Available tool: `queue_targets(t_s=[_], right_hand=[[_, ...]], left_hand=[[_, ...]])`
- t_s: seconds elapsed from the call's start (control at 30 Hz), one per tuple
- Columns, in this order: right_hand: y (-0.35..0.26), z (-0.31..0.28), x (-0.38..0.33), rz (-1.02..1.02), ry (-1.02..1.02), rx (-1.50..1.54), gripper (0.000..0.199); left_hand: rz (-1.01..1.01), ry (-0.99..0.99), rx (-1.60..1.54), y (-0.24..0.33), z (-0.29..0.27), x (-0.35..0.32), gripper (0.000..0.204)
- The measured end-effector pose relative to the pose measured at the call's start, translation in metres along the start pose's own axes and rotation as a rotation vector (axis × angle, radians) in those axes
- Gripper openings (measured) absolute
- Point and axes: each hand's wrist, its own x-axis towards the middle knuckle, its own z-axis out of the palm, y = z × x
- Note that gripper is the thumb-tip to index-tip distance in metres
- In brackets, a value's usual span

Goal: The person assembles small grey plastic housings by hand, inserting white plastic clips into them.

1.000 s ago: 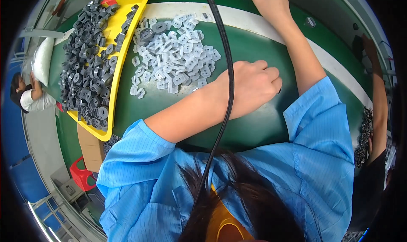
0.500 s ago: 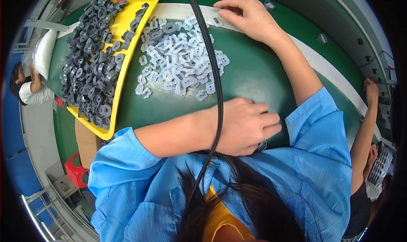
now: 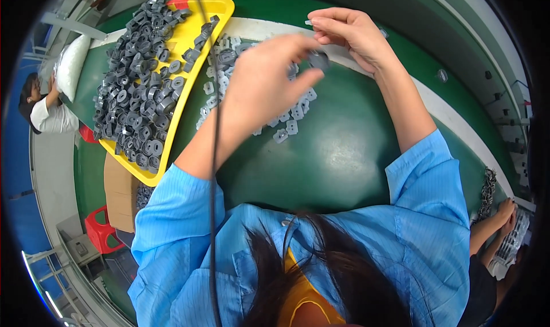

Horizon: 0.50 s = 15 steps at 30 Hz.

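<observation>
My left hand, blurred by motion, reaches over the heap of small translucent plastic pieces and covers much of it. Between its thumb and fingers is a dark grey round plastic part. To its right, close to the white strip, my right hand pinches a small translucent plastic piece between thumb and forefinger. The two hands are near each other but apart. Another dark grey round part lies at the heap's far left.
A yellow tray full of dark grey parts stands at the left. A black cable hangs across the view. Beyond the white strip, a green surface carries a few scattered parts. Other people work at far left and right.
My left hand has swung away from my body, forward to near my right hand, bringing the grey part. My right hand's fingers have closed on the translucent piece.
</observation>
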Motion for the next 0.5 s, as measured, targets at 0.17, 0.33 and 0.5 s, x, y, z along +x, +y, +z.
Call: queue_targets(t_s=[0.17, 0.33, 0.5], right_hand=[[0.002, 0.002, 0.0, -0.087, -0.023, -0.057, 0.022], [0.006, 0.03, -0.008, -0.283, 0.065, -0.331, 0.016], [0.01, 0.043, -0.013, -0.313, 0.182, -0.308, 0.016]], left_hand=[[-0.251, 0.157, -0.02, -0.043, 0.005, 0.001, 0.034], [-0.135, 0.233, -0.024, -0.05, 0.013, -0.002, 0.035], [-0.159, 0.259, -0.044, -0.041, 0.015, -0.001, 0.032]])
